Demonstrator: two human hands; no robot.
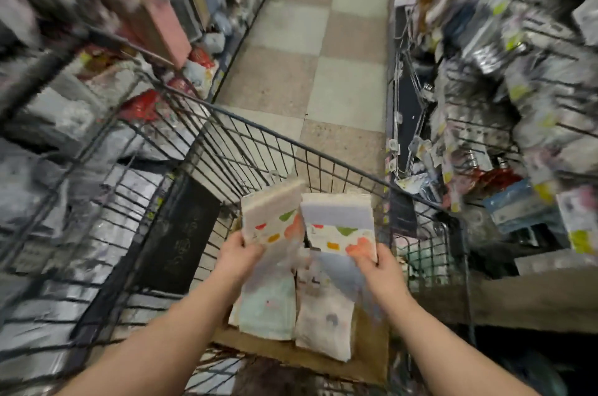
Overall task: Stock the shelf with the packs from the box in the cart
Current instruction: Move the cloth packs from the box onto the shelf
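left hand grips left pack | right hand grips right pack | forearms extended

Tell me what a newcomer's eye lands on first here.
Dead centre, the left hand grips the left pack and the right hand grips the right pack, both with bright blotches, above the cardboard box in the wire cart. More pale packs sit in that box. Blurred, crowded shelves flank a checkered floor.
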